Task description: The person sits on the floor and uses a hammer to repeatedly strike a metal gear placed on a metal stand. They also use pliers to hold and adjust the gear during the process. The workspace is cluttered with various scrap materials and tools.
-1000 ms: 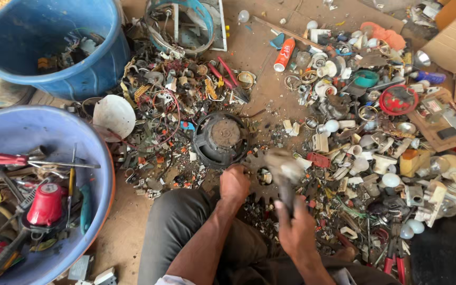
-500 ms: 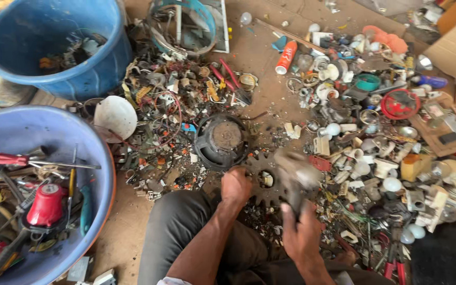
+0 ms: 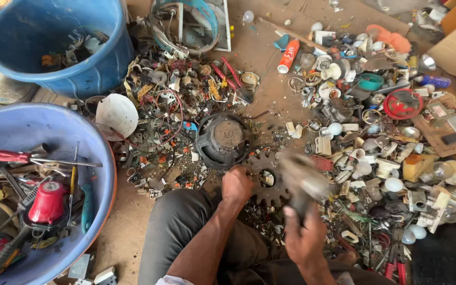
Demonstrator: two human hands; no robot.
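Holding the rusty gear (image 3: 264,182) steady on the ground with my closed left hand (image 3: 237,186), I gripped a blurred hammer (image 3: 303,182) in my right hand (image 3: 304,237), raised just over the gear. I judged the work unfinished: the gear looked whole, and unsorted scrap (image 3: 186,95) lay all around it.
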